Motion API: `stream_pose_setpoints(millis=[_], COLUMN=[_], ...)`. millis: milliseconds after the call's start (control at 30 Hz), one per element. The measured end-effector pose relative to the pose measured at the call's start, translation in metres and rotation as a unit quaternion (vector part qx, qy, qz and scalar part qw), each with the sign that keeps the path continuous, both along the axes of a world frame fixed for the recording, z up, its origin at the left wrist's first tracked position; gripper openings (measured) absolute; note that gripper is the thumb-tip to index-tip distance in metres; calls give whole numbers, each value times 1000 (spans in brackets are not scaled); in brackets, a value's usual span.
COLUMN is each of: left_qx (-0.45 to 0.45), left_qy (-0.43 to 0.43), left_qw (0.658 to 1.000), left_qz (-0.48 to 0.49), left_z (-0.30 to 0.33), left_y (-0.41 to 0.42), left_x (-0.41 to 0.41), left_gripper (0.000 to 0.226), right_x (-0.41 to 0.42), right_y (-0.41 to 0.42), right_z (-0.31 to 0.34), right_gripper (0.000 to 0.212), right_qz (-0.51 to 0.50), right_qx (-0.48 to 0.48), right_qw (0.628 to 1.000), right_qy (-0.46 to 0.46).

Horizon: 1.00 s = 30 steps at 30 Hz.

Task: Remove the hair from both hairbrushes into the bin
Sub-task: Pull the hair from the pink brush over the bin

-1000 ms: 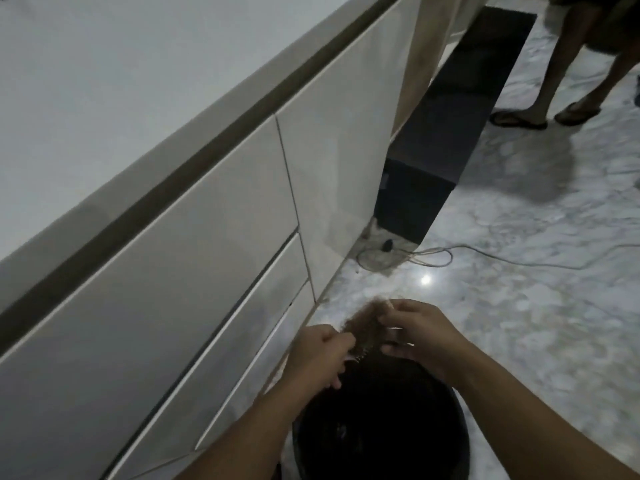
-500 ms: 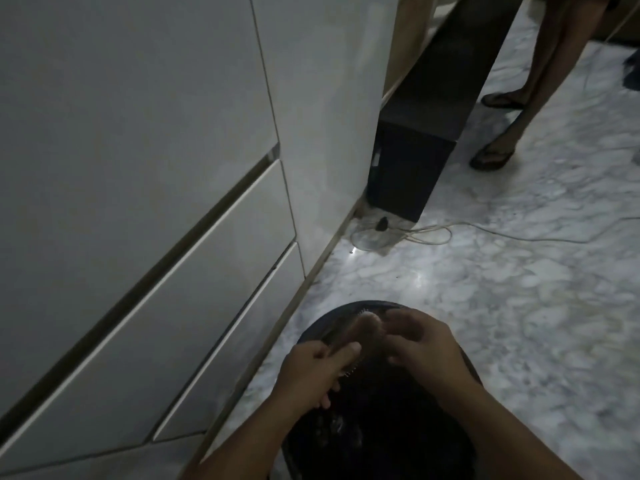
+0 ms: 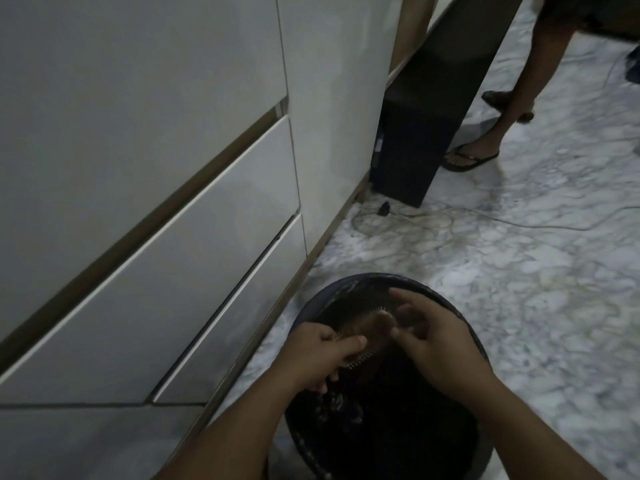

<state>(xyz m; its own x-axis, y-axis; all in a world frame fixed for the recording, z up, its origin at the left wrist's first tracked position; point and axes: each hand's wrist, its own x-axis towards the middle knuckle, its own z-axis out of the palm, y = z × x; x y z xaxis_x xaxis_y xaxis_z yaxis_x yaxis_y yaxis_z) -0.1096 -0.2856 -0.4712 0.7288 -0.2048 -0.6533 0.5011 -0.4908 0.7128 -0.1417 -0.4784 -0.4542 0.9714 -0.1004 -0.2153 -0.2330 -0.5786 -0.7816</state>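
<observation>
A round black bin point(image 3: 349, 287) lined with a dark bag stands on the marble floor beside the cabinet. Over its mouth my left hand point(image 3: 322, 355) grips a hairbrush point(image 3: 362, 332) whose bristles are matted with brown hair point(image 3: 379, 322). My right hand point(image 3: 436, 337) sits at the far end of the brush, thumb and fingers pinched on the hair clump. The brush handle is hidden inside my left fist. Only one brush is in view.
White cabinet drawers point(image 3: 194, 244) run along the left, close to the bin. A dark box-like unit point(image 3: 412, 147) stands further back with a thin cable point(image 3: 485, 213) trailing across the floor. A person's legs in flip-flops point(image 3: 474, 157) stand beyond it.
My view has tilted down and closer to the bin. Both hands with the brush have lowered over the bin's mouth. The person behind has stepped.
</observation>
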Motion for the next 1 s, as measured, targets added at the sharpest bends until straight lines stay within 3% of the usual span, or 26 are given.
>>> stream_pose_setpoints(millis=[167, 267, 533, 633, 767, 867, 1000], left_qx=[25, 41, 29, 33, 45, 55, 64], left_qy=[-10, -4, 10, -7, -27, -34, -39], left_qw=[998, 996, 997, 996, 994, 992, 991], left_qz=[-53, -73, -67, -78, -95, -105, -111], left_z=[1, 0, -1, -1, -1, -1, -1], left_y=[-5, -4, -4, -6, -7, -7, -5], left_x=[3, 6, 10, 11, 11, 9, 9], left_gripper=[44, 48, 48, 48, 48, 50, 43], right_x=[5, 8, 10, 10, 8, 8, 12], right_y=[1, -3, -27, -26, -20, -19, -21], right_z=[-5, -5, -4, -4, -8, -13, -13], right_gripper=[32, 16, 15, 19, 49, 28, 18], right_qz=[27, -11, -175, -134, 10, 62, -31], right_qx=[-70, -68, -38, 14, 17, -42, -30], right_qw=[997, 998, 983, 991, 999, 997, 999], right_qy=[-6, -11, -33, 4, 35, 17, -23])
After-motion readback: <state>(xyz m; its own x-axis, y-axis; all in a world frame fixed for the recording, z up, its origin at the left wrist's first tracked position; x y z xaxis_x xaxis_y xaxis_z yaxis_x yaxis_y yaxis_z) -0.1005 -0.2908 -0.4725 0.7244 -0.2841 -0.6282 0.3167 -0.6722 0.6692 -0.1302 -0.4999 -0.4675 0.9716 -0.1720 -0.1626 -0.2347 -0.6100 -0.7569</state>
